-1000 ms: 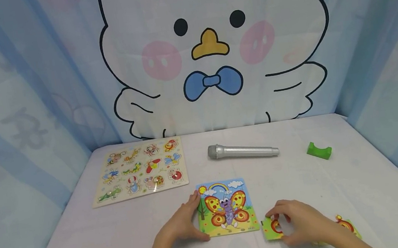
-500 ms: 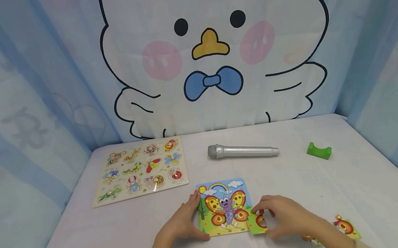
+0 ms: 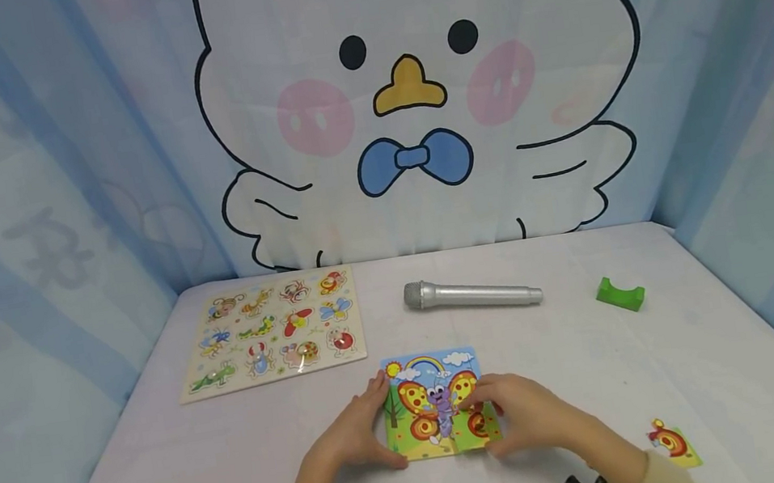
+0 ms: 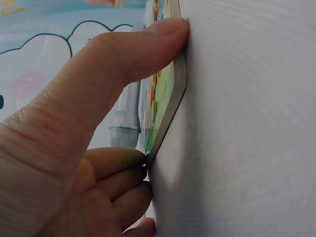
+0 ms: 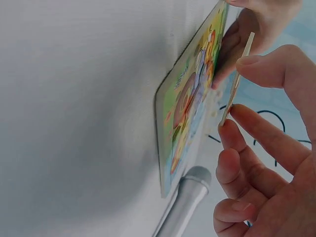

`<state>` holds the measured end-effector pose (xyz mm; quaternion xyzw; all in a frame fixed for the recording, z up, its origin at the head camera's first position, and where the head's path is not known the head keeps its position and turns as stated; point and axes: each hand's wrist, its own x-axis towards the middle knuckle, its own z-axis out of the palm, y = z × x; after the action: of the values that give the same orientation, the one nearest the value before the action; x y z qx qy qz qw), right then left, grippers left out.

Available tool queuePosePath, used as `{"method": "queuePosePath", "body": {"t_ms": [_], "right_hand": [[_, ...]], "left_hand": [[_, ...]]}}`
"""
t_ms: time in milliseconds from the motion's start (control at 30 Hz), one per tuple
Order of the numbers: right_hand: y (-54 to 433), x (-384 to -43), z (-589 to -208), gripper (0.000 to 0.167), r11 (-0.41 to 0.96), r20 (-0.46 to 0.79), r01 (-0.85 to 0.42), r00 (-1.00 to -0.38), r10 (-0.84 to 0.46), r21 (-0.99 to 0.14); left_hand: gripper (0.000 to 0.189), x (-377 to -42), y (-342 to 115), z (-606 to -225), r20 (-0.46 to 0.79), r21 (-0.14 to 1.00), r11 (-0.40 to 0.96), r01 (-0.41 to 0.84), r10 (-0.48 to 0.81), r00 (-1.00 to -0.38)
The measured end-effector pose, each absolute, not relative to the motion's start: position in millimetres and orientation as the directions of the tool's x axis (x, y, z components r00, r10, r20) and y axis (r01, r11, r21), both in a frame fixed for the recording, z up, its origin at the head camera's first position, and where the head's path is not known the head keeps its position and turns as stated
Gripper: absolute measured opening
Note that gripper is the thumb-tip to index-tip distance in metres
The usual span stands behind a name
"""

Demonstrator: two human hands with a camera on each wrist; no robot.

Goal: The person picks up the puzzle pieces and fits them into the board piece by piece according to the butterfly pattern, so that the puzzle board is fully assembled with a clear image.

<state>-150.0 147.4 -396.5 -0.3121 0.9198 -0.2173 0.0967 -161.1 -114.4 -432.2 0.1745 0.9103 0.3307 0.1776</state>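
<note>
A square butterfly jigsaw puzzle (image 3: 430,373) lies flat on the white table. At its left side my left hand (image 3: 355,435) holds it, fingers along the left edge and thumb by the lower left corner. The thumb (image 4: 158,44) presses against the puzzle's edge in the left wrist view. Over the puzzle's lower right, my right hand (image 3: 530,412) pinches a thin green and red puzzle piece (image 3: 477,429). In the right wrist view this piece is seen edge-on, tilted and apart from the puzzle, between thumb and fingertips.
Another puzzle piece (image 3: 674,444) lies at the right, near my right forearm. Behind the puzzle are a silver microphone (image 3: 478,295) and an insect picture board (image 3: 270,334). A green curved block (image 3: 620,295) lies at the back right. Printed curtains (image 3: 427,212) rise beyond the table.
My right hand has carried the puzzle piece leftward from beside the puzzle to over its lower right part. My left hand stays at the left edge, and the puzzle has not moved.
</note>
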Motion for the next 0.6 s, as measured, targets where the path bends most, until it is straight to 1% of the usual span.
{"method": "queuePosePath", "body": {"t_ms": [300, 467, 600], "right_hand": [[129, -157, -398, 0.050, 0.703, -0.053, -0.548, -0.771, -0.635, -0.452], [119, -160, -401, 0.048, 0.675, -0.027, -0.597, -0.740, -0.672, -0.434], [110, -162, -402, 0.047, 0.664, -0.030, -0.607, -0.728, -0.685, -0.436]], "left_hand": [[0.109, -163, -114, -433, -0.228, 0.674, 0.718, 0.176, 0.429, -0.874], [0.109, -163, -115, -433, -0.222, 0.670, 0.718, 0.187, 0.434, -0.873], [0.109, -162, -116, -433, -0.201, 0.668, 0.713, 0.212, 0.448, -0.871]]}}
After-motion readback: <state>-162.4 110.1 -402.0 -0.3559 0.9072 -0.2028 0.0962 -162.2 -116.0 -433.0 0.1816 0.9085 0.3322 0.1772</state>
